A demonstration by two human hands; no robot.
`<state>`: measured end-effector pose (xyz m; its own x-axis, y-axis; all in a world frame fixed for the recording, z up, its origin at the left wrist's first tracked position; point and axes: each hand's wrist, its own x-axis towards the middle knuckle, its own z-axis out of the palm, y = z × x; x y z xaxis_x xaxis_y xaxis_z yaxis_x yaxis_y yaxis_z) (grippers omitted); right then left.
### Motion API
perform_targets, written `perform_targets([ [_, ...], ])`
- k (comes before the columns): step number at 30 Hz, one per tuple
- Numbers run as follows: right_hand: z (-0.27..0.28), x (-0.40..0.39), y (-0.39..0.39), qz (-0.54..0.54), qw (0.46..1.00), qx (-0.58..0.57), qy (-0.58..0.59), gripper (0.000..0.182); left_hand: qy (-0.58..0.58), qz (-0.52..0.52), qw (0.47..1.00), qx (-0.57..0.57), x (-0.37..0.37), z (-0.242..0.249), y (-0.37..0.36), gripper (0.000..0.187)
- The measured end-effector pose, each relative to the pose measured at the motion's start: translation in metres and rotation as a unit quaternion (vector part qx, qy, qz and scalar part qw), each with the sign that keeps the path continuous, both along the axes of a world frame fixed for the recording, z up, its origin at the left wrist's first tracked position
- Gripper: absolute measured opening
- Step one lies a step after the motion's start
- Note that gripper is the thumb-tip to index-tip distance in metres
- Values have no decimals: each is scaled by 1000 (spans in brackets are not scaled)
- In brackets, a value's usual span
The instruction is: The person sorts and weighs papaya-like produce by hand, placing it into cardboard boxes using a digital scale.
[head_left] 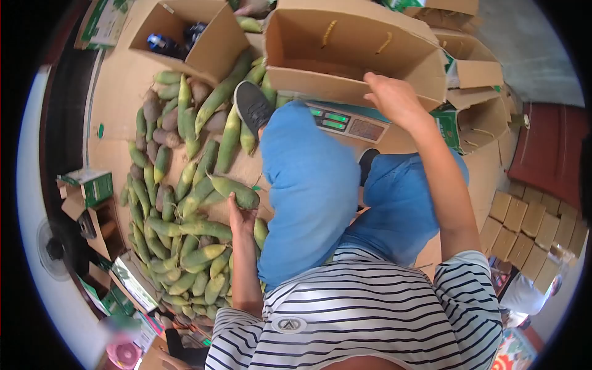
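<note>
My left hand (242,216) is wrapped round a green radish (235,191), above the left part of a large pile of green radishes (197,231). My right hand (394,97) is at the near edge of a large open cardboard box (296,77) with two yellow rope handles inside. Its thumb and fingers are apart, and nothing shows between them. The box stands on a scale (351,123) with green lit digits, just beyond my knees. Dark purplish roots (168,137) lie among the green ones.
A smaller open box (216,46) with dark blue items stands at the upper left. More open boxes (478,120) stand at the right, near stacked small cartons (524,228). A fan (54,248) is at the far left. Parts of other people show at the lower edges.
</note>
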<state>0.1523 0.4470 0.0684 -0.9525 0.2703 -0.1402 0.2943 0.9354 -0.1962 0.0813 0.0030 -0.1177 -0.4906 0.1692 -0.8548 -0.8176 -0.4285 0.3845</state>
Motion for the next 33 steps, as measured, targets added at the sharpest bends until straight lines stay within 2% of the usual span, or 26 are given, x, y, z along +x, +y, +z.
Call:
perform_targets([
  [2, -2, 3, 2, 8, 1000, -9, 4, 22, 159, -83, 982, -62, -15, 45, 34, 35],
  [4, -3, 3, 0, 8, 1000, -25, 13, 21, 324, -149, 928, -109, -36, 86, 62, 38],
  [7, -7, 4, 0, -3, 999, -37, 30, 19, 560, -227, 779, -169, -65, 156, 114, 52],
  [9, -10, 4, 0, -10, 999, -30, 33, 16, 655, -216, 703, -177, -72, 197, 154, 59],
  [11, -11, 4, 0, -11, 999, -25, 28, 15, 702, -218, 649, -196, -77, 222, 191, 62],
  [13, -8, 2, -2, -20, 999, -25, 27, 10, 777, -266, 504, -267, -82, 246, 227, 62],
  [16, -10, 4, -1, -7, 999, -22, 33, 12, 802, -346, 420, -246, -93, 247, 274, 60],
  [19, -13, 5, -2, -15, 999, -18, 49, 7, 793, -455, 306, -268, -106, 232, 309, 58],
  [22, -13, 6, -1, -9, 998, -32, 44, 8, 768, -533, 246, -256, -117, 208, 331, 56],
  [25, -9, 5, -4, -19, 999, -31, 20, 8, 725, -594, 287, -197, -122, 187, 337, 55],
  [26, -8, 6, -3, -14, 999, -32, 21, 8, 721, -598, 317, -146, -125, 181, 336, 48],
  [29, -9, 8, -2, -4, 999, -34, 23, 9, 770, -473, 396, -163, -125, 170, 326, 39],
  [30, -10, 7, -1, -5, 999, -34, 24, 9, 824, -398, 357, -191, -122, 177, 318, 35],
  [31, -11, 6, -1, -6, 999, -35, 26, 9, 835, -343, 379, -203, -111, 192, 305, 34],
  [33, -6, 4, -4, 1, 999, -38, 33, 10, 817, -251, 461, -239, -94, 192, 269, 27],
])
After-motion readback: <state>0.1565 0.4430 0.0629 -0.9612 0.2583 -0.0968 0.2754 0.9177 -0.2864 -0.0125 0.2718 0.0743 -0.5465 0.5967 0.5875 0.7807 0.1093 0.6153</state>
